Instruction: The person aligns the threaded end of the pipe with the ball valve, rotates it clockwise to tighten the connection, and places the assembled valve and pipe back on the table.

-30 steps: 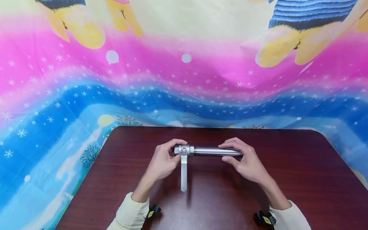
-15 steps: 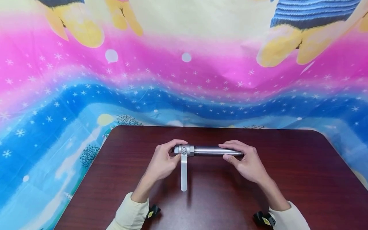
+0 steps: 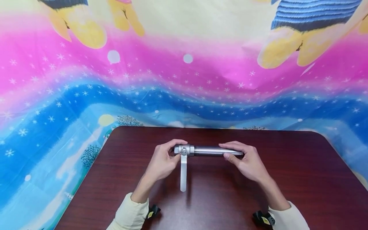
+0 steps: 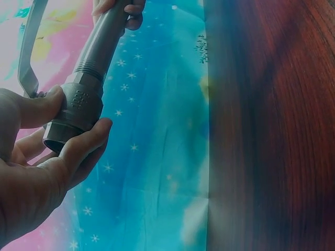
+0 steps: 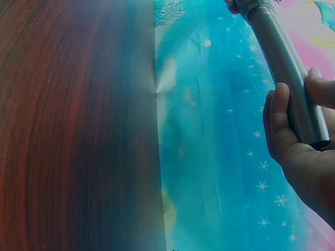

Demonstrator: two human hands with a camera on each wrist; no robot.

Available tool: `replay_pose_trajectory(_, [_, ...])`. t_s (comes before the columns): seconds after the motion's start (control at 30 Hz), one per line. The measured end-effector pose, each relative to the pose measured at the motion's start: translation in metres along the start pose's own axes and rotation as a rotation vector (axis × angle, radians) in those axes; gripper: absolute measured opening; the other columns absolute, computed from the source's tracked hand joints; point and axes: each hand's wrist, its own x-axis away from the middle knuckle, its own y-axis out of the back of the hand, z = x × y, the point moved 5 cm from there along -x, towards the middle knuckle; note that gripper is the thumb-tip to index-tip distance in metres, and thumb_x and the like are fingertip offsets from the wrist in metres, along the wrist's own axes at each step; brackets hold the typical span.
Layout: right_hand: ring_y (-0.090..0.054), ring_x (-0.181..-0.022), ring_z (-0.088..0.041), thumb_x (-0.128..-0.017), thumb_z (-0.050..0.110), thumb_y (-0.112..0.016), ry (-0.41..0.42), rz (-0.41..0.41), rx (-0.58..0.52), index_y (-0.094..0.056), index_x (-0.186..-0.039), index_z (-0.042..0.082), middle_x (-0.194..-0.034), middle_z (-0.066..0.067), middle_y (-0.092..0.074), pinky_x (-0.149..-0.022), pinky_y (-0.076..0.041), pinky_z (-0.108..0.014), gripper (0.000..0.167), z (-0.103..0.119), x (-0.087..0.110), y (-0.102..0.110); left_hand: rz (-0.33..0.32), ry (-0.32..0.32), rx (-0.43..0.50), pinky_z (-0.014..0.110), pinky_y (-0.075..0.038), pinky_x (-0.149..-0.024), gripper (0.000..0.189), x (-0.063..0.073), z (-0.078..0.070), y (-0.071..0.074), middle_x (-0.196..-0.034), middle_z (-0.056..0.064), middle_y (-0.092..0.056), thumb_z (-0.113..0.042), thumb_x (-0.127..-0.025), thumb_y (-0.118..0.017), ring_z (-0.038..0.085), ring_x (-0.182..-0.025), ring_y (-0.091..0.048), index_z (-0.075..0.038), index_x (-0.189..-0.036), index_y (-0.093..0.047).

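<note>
My left hand (image 3: 164, 161) grips the hexagonal end of a silver ball valve (image 3: 184, 149), thumb on the near side and fingers behind. The valve's flat lever handle (image 3: 183, 174) points toward me, square to the body. From the valve's right side runs a straight steel pipe (image 3: 208, 151); threads show where they meet in the left wrist view. My right hand (image 3: 250, 161) holds the pipe's far end between thumb and fingers. In the right wrist view the open end of the pipe (image 5: 298, 99) lies near the palm. Valve and pipe are held level above the table.
A dark red wooden table (image 3: 215, 204) with rounded corners lies beneath the hands. Behind it hangs a colourful cloth (image 3: 161, 76) with snowflakes. Black wrist straps (image 3: 153, 211) show at both pale sleeves (image 3: 130, 212).
My right thumb and fingers have shifted slightly along and around the pipe. The left hand and valve stay nearly in place; the lever tip has moved very slightly left.
</note>
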Motion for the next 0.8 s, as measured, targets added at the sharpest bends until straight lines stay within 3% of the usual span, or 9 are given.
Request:
replay_pose_trajectory(0.27, [-0.066,-0.096,-0.002,-0.095,0.006,-0.079,-0.011,0.003,-0.016,-0.081,-0.127,0.017,-0.120,-0.005,-0.080,-0.079,-0.049,-0.017,0.034,-0.0003,0.0004,0.0015,0.005,-0.010,-0.002,0.026,-0.051,-0.067,0.049,0.0002,-0.0016,-0.0013,-0.104,0.011,-0.077,0.017,-0.086,-0.068,0.015,-0.078,-0.061,-0.010,-0.127,-0.076])
replay_pose_trajectory(0.5, [-0.073,-0.075,-0.008,-0.096,0.004,-0.077,-0.025,0.014,-0.074,-0.080,-0.127,0.011,-0.119,-0.012,-0.078,-0.065,-0.056,-0.020,0.032,-0.0017,0.0008,-0.0009,-0.002,-0.006,-0.007,0.024,-0.049,-0.066,0.049,0.0000,-0.0003,-0.0007,-0.103,0.010,-0.077,0.016,-0.087,-0.068,0.016,-0.078,-0.061,-0.012,-0.126,-0.077])
replay_pose_trajectory(0.8, [-0.075,-0.074,-0.016,-0.098,0.002,-0.074,-0.058,0.015,-0.108,-0.079,-0.128,0.011,-0.118,-0.014,-0.077,-0.064,-0.058,-0.023,0.032,-0.0030,0.0005,-0.0032,-0.013,-0.003,-0.008,0.023,-0.051,-0.068,0.048,-0.0005,-0.0007,0.0001,-0.104,0.010,-0.078,0.015,-0.087,-0.069,0.016,-0.080,-0.062,-0.010,-0.127,-0.076])
